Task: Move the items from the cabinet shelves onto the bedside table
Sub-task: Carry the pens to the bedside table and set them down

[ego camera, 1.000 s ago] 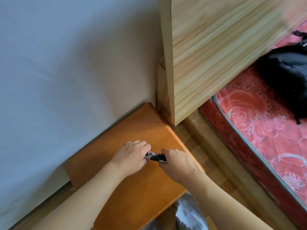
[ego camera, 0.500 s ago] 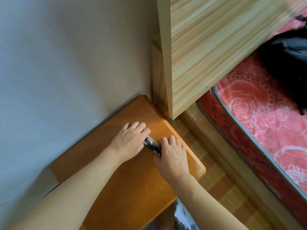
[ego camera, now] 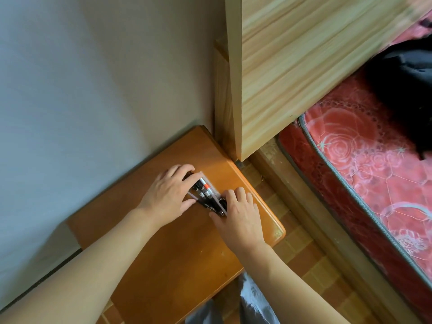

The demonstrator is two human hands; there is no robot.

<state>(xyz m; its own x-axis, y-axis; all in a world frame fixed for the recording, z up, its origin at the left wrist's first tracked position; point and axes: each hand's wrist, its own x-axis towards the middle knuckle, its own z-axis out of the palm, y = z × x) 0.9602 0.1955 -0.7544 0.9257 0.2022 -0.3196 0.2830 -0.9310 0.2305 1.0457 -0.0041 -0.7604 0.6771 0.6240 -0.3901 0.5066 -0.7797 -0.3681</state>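
A clear flat case of several pens lies on the orange wooden bedside table, near its far right part. My left hand holds the case's far left end, fingers curled over it and thumb at its near edge. My right hand holds the near right end, fingers bent over the top. Both hands cover the ends, so only the case's middle shows, with black pens and one orange-banded pen.
A pale wooden headboard rises right behind the table's far corner. A grey wall runs along the table's left side. A red floral mattress with a black bag lies to the right. Tiled floor separates table and bed.
The pen case has come down flat onto the table and turned diagonal. Both hands have spread apart to its two ends, so more of the case shows.
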